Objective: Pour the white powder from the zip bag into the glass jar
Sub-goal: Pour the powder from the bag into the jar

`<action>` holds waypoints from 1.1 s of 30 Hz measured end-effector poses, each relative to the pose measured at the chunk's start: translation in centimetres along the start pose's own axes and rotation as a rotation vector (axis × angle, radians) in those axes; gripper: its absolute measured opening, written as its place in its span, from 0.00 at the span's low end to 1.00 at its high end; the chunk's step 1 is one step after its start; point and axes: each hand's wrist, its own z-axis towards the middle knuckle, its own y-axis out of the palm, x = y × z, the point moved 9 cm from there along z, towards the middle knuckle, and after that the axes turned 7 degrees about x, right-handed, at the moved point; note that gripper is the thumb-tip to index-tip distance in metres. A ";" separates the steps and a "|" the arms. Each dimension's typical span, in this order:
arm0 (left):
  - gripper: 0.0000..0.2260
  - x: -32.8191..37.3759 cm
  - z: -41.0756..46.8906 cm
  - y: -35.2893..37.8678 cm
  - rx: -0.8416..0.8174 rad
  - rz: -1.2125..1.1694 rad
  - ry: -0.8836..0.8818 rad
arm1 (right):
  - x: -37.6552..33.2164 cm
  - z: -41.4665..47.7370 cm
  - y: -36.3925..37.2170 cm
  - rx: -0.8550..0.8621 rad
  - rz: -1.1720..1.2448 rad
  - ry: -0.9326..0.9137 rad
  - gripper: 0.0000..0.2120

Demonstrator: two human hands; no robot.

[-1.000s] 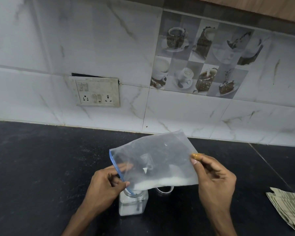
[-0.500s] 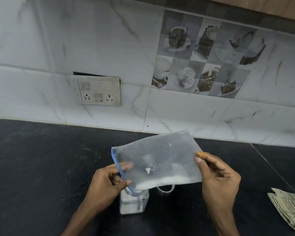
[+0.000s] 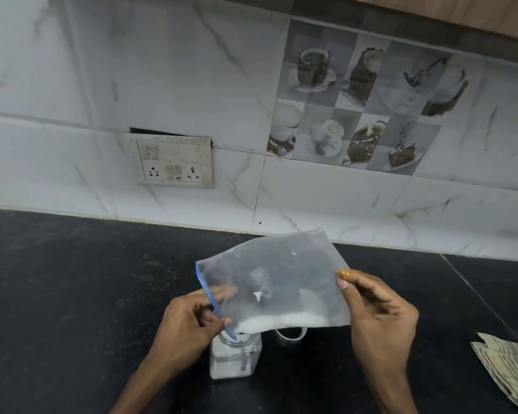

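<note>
Pour midway: zip bag [image 3: 275, 282] tilted, mouth in glass jar [image 3: 235, 358]; jar part-filled, white powder [image 3: 281, 319] left in bag. Left hand [image 3: 189, 324], right hand [image 3: 380, 315] fingers pinch bag.

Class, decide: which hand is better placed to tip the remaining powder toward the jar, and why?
Right. The right hand pinches the closed end of the zip bag, free to lift; the left hand holds the mouth at the glass jar.

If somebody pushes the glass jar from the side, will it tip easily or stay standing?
Probably it stays: the glass jar has a square, flat-sided body, and white powder already fills its lower part. It may slide rather than roll on the smooth black counter.
</note>
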 end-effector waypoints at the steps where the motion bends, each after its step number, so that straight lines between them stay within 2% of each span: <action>1: 0.24 -0.1 0.0 0.0 -0.002 -0.008 -0.009 | 0.0 0.0 -0.1 0.010 -0.001 0.003 0.12; 6: 0.25 -0.2 0.1 0.2 -0.010 0.003 -0.001 | -0.1 -0.1 0.4 -0.022 -0.025 -0.006 0.12; 20: 0.28 -0.6 0.4 0.2 -0.012 -0.040 -0.001 | 0.3 0.2 0.1 0.019 -0.001 -0.007 0.12; 33: 0.26 -0.5 0.4 0.3 -0.011 -0.042 0.009 | 0.1 0.3 0.3 0.015 0.001 -0.004 0.13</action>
